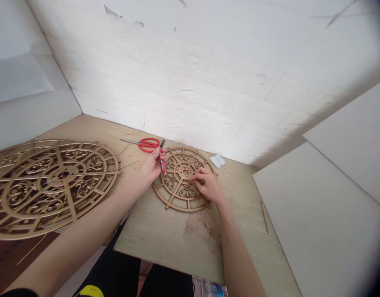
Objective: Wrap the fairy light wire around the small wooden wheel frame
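Observation:
A small round gold lattice panel (pixel 187 205), with scrolls between its spokes, lies flat on the board. My left hand (pixel 152 166) is closed around a slim red tube with printed markings (pixel 162 161), held upright over the panel's left rim. My right hand (pixel 205 183) is above the panel's right half, its fingertips pinched close to the central ring (pixel 184 173). Whatever sits in that pinch is too small to make out. Just beyond my left hand lie red-handled scissors (pixel 148 143), blades pointing left.
Larger gold lattice wheels (pixel 94 196) are stacked at left, with a yellow wire (pixel 55 214) trailing off them. A white packet (pixel 217 160) lies behind the small panel. A thin stick (pixel 265 218) and white panels (pixel 316 222) are at right. A white wall (pixel 190 82) rises behind.

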Demonstrator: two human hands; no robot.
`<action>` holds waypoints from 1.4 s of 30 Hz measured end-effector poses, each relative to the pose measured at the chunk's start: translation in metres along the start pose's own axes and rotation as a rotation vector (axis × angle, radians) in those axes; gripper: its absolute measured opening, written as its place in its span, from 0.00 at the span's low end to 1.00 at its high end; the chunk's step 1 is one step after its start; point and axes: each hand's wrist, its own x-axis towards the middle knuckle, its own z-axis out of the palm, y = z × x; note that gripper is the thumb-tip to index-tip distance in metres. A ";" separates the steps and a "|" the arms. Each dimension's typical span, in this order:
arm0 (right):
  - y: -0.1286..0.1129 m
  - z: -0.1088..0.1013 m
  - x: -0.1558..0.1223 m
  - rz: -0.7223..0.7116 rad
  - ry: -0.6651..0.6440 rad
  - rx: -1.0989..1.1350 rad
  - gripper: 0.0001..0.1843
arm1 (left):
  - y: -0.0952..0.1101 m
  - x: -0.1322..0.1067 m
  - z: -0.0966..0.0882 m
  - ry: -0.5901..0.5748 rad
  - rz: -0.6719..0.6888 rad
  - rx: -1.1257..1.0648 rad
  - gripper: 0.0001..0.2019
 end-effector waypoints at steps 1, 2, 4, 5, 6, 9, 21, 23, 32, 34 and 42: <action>-0.001 0.000 0.000 0.013 0.003 0.019 0.11 | 0.000 -0.001 0.001 0.006 0.003 0.008 0.11; -0.001 -0.001 0.000 0.025 0.006 0.039 0.10 | 0.000 -0.002 0.003 0.013 0.005 0.013 0.11; -0.003 -0.001 0.001 0.043 0.017 0.075 0.08 | 0.000 -0.004 0.004 0.027 0.007 0.015 0.11; -0.003 -0.002 0.001 0.048 0.030 0.089 0.07 | 0.000 -0.004 0.005 0.033 0.006 0.014 0.12; -0.004 -0.002 0.001 0.051 0.049 0.103 0.07 | 0.000 -0.004 0.005 0.037 0.006 0.014 0.12; -0.007 -0.004 0.002 0.050 0.126 0.158 0.08 | -0.001 -0.002 0.004 0.043 0.013 0.024 0.12; -0.014 -0.009 0.005 0.127 0.477 0.606 0.06 | 0.000 -0.007 0.008 0.062 -0.007 0.037 0.12; -0.012 -0.009 0.005 0.173 0.535 0.751 0.07 | 0.000 -0.006 0.008 0.065 -0.006 0.039 0.12; -0.008 -0.015 0.006 0.312 0.770 0.987 0.14 | -0.001 -0.005 0.007 0.044 -0.001 0.042 0.12; -0.008 -0.016 0.007 0.322 0.809 0.981 0.13 | -0.001 -0.006 0.008 0.047 -0.004 0.036 0.12; -0.008 -0.019 0.007 0.296 0.855 1.034 0.13 | 0.000 -0.006 0.009 0.064 -0.004 0.037 0.12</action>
